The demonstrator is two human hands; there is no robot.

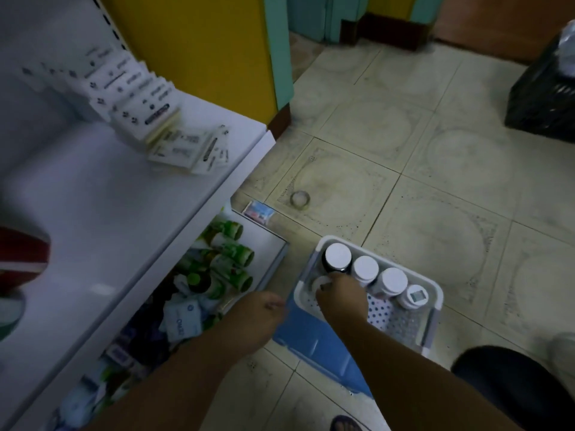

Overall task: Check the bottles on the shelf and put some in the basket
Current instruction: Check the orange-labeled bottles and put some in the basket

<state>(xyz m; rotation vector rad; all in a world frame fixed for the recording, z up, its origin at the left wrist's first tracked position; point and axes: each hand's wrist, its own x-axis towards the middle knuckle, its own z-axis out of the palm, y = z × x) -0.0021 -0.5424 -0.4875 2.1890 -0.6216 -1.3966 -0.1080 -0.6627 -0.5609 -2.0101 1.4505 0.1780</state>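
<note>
Right hand grips a white-capped bottle upright inside the basket, beside four standing bottles; left hand hangs loosely curled, empty.

We saw a white basket with a blue-dotted floor, holding dark bottles with white caps. Beneath it lay a blue lid. Green-and-white tubes filled the white shelf; the floor tiles were cream.

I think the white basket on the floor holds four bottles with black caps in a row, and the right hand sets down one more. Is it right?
Not quite: the head view shows the caps are white, not black. The basket holds four bottles in a row, and the right hand sets down one more.
</note>
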